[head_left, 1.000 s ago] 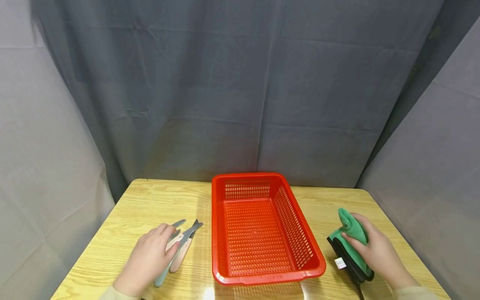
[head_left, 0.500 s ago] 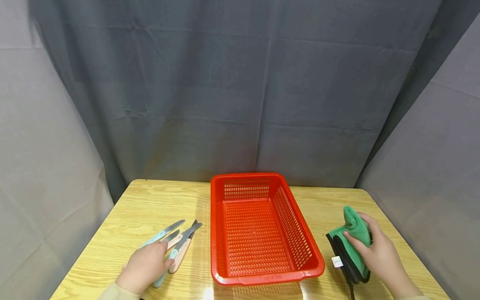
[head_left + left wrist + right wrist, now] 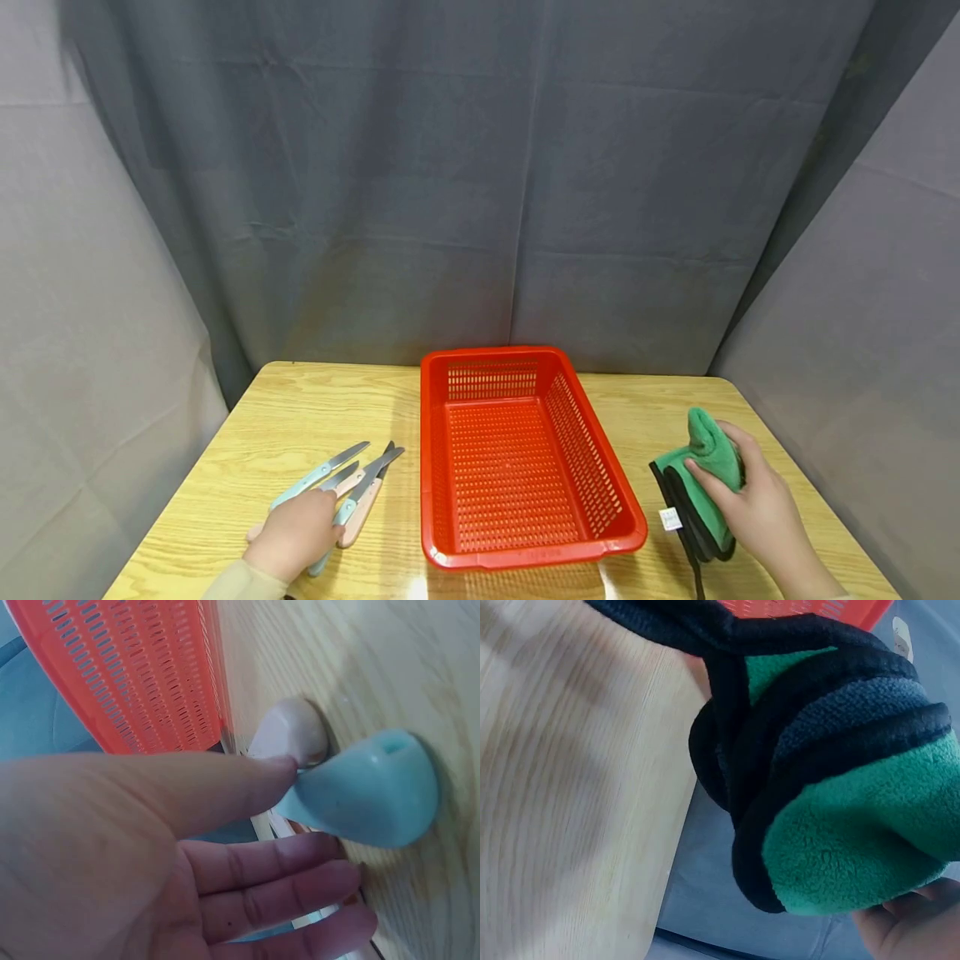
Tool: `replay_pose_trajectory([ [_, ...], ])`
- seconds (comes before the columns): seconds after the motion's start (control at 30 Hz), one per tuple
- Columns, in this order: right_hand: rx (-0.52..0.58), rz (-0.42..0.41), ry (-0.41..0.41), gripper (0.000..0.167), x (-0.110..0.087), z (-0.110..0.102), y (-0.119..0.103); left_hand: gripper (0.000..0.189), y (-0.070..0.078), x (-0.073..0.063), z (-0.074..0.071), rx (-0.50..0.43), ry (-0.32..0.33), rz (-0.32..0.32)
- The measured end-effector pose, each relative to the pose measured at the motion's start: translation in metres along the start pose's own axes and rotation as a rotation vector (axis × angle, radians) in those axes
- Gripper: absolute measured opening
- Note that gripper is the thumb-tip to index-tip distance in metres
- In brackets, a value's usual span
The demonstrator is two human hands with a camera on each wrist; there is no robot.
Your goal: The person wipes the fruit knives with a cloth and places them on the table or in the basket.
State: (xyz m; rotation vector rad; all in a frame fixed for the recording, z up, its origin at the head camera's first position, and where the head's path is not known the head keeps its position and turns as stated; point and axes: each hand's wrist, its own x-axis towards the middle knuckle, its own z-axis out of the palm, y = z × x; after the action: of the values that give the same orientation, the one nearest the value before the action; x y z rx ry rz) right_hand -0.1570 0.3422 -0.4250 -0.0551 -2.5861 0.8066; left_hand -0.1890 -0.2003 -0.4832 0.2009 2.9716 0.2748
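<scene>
A folded green cloth [image 3: 847, 817] is clasped by the right grip [image 3: 761, 504], right of a red basket [image 3: 536, 557]; left of it, overlapping knives [image 3: 367, 477] are partly covered by the loosely spread left grip [image 3: 296, 529], which could be cut if blades slip.

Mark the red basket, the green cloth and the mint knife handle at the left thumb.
Red basket [image 3: 513, 472], head view: bare middle of its floor.
Green cloth [image 3: 711, 452], head view: its upper fold.
Mint knife handle [image 3: 371, 793], left wrist view: its rounded end.

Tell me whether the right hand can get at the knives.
Probably not easily: the right hand holds the green cloth, the red basket stands between it and the knives, and the left hand partly covers them.
</scene>
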Motion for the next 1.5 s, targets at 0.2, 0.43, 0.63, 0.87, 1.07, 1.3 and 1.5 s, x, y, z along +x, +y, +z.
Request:
replay_pose_trajectory([
  [0.2,0.004,-0.001,0.018,0.072,0.000,0.000,-0.002,0.023,0.000,0.001,-0.001,-0.012,-0.012,0.004],
  [0.43,0.006,-0.016,0.034,0.072,0.001,0.001,-0.001,0.018,-0.002,0.002,-0.003,-0.069,-0.037,-0.016],
  [0.63,0.007,-0.027,0.052,0.072,0.000,0.002,0.000,0.022,-0.004,0.003,-0.003,-0.140,-0.052,-0.046],
  [0.87,0.003,-0.036,0.068,0.073,-0.001,0.003,0.000,0.024,-0.009,0.003,0.000,-0.169,-0.020,-0.026],
  [1.07,0.005,-0.029,0.067,0.072,-0.002,0.003,-0.001,0.021,-0.011,0.001,0.000,-0.149,-0.013,0.002],
  [1.3,0.005,-0.027,0.068,0.071,-0.003,0.003,0.000,0.019,-0.016,-0.003,-0.003,-0.195,0.083,0.010],
  [1.5,0.009,-0.019,0.058,0.070,-0.003,0.003,0.000,0.019,-0.019,-0.003,-0.007,-0.219,0.172,0.006],
])
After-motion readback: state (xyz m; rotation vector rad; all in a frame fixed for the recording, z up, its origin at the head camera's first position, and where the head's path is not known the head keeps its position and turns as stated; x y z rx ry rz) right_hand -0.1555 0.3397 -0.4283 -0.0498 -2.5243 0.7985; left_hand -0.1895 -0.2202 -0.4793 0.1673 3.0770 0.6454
